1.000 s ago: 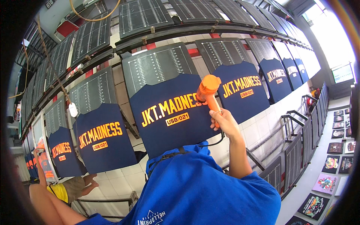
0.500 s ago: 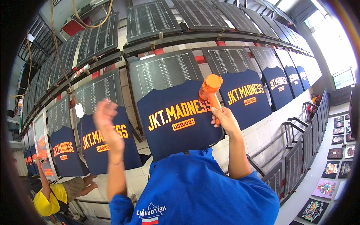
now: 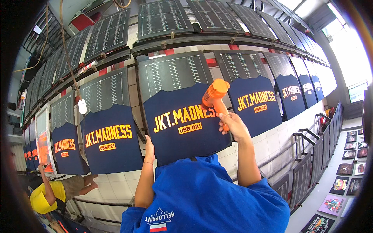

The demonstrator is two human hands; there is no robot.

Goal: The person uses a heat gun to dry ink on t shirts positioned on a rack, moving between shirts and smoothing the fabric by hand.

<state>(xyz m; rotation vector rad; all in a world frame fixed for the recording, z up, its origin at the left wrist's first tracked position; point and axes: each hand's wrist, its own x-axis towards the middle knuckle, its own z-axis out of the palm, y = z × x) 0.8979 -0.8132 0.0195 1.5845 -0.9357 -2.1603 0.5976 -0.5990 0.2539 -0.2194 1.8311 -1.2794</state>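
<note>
Right hand [image 3: 234, 126] clenched round the handle of an orange heat gun [image 3: 216, 94], over the right part of the middle navy panel [image 3: 169, 145]. Handle slanting from the grip toward the panel's far side; short barrel set crosswise, nozzle angled down and left toward the right end of the orange-yellow lettering [image 3: 176, 118]. (Nozzle touching or just above the cloth: cannot tell.) Left hand [image 3: 149, 149] unclenched, seen edge-on, fingers straight, at the middle panel's left edge; nothing visible in the grasp, contact with the edge unclear. Key relation: gun up and left of the right palm, well apart from the left hand, with most of the lettering lying between; right hand clearly nearer. Beyond the middle panel's far edge, a dark board [image 3: 171, 73] with white ruled marks. To its left, a matching left panel [image 3: 112, 157]; to its right, a matching right panel [image 3: 252, 122]. Well left of the middle panel, a white tag [image 3: 82, 106] on a cord, then a co-worker in yellow [image 3: 48, 196] (beside a framed screen [image 3: 37, 134]).
</note>
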